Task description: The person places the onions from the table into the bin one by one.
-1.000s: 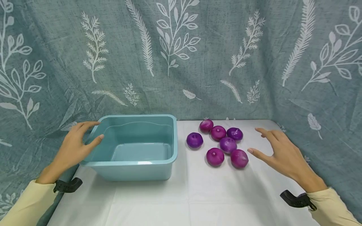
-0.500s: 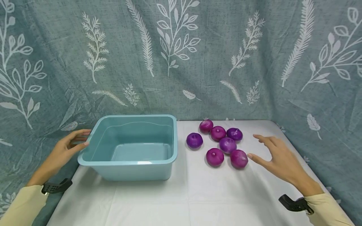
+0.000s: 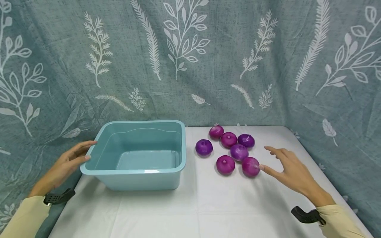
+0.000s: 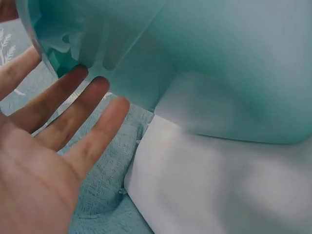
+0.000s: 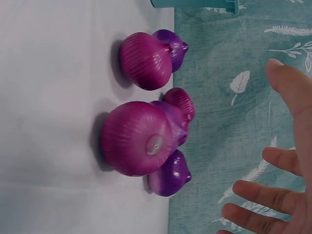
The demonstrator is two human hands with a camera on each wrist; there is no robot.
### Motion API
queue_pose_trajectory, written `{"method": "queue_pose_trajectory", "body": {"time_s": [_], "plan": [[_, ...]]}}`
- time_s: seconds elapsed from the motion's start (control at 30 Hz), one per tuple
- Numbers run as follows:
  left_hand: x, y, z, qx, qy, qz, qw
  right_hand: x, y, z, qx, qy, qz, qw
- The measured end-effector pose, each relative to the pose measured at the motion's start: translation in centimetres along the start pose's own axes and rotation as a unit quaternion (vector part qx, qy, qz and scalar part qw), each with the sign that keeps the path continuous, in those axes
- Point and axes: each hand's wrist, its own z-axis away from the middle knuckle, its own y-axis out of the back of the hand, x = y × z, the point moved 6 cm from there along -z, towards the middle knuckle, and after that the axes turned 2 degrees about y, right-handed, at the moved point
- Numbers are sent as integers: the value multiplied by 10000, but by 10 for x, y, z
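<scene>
A light blue plastic basin (image 3: 134, 181) stands at the table's left side. My left hand (image 3: 63, 167) is at its left rim, fingers extended; in the left wrist view the fingers (image 4: 109, 122) reach below the rim along the outer wall. To the right of the basin lie several purple-red onions in a loose group. The nearest to my right hand (image 3: 293, 173) is the front right onion (image 3: 250, 167). That hand is spread, its thumb tip beside this onion in the head view. In the right wrist view, a gap separates the fingers from the large onion (image 5: 134, 139).
A white cloth (image 3: 166, 211) covers the table. Blue-green curtains (image 3: 220, 66) with white leaf prints hang behind and at both sides. The other onions include a dark purple one (image 3: 204, 147) nearest the basin and a front one (image 3: 225, 165).
My left hand has moved left and down from above the basin's left edge to its outer side. My right hand has shifted slightly left and lower, nearer the front right onion.
</scene>
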Motion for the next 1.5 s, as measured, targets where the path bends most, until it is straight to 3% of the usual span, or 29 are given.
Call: {"method": "queue_pose_trajectory", "body": {"time_s": [0.2,0.53,1.1,1.5], "plan": [[-4,-4,-2,-414,-114,457,9980,14,-16,1,-317,-175,-96,9993],[-10,-1,-1,-426,3,637,9971,34,-44,-3,-643,-228,-448,9967],[-12,0,0,-654,-19,614,9960,42,-77,-15,-770,-121,-806,9937],[-16,1,0,-596,-65,610,9963,46,-91,-13,-559,-54,-936,9940]]}}
